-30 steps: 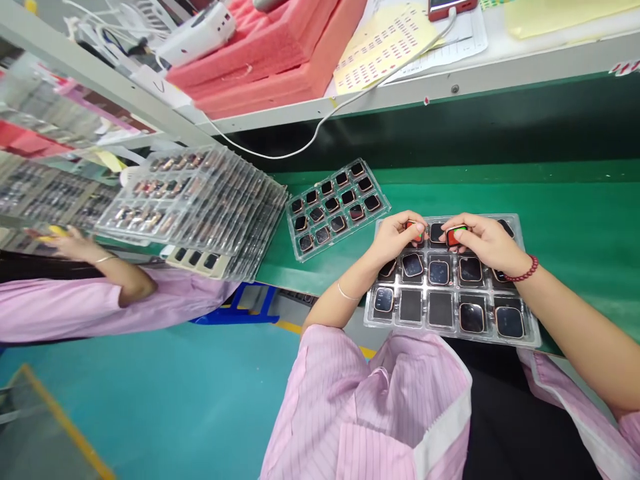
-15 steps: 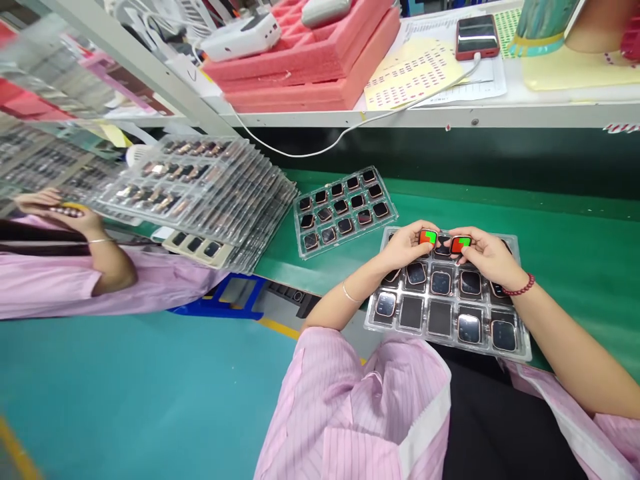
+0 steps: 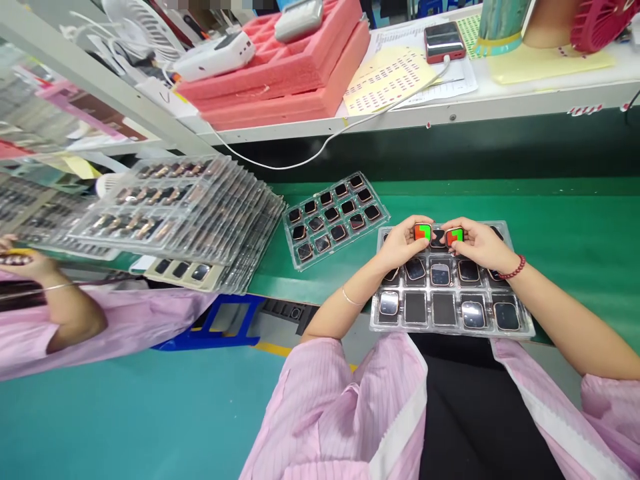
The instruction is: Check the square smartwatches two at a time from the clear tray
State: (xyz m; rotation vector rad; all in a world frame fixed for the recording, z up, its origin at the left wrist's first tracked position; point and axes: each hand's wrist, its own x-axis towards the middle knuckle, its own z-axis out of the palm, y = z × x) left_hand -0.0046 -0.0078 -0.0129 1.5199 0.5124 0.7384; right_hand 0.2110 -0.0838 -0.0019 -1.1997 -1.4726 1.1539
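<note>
My left hand [image 3: 404,241] is closed on a smartwatch body [image 3: 423,231] whose lit screen shows green and red-orange patches. A second lit smartwatch body [image 3: 454,236], with similar colours, is pinched in my right hand [image 3: 479,247]. Both hands are over the far row of a clear plastic tray [image 3: 453,329] at the bench's front edge. Dark-screened watch bodies fill many of its pockets, such as the watch [image 3: 507,315] in the near right corner. Two near-row pockets show only a flat dark bottom [image 3: 415,309]. Part of the far row is hidden behind my hands.
Another tray of watches [image 3: 334,217] lies on the green bench, left of my hands. Beyond it leans a tall stack of filled trays [image 3: 185,207]. A co-worker's arm [image 3: 75,313] is at far left. Red foam [image 3: 280,87] and a cabled phone [image 3: 444,41] sit on the shelf.
The camera view has shifted and turned slightly. Both hands still hold the lit watches, and the green area on the right-hand watch's screen looks different. The co-worker's hand sits nearer the left edge.
</note>
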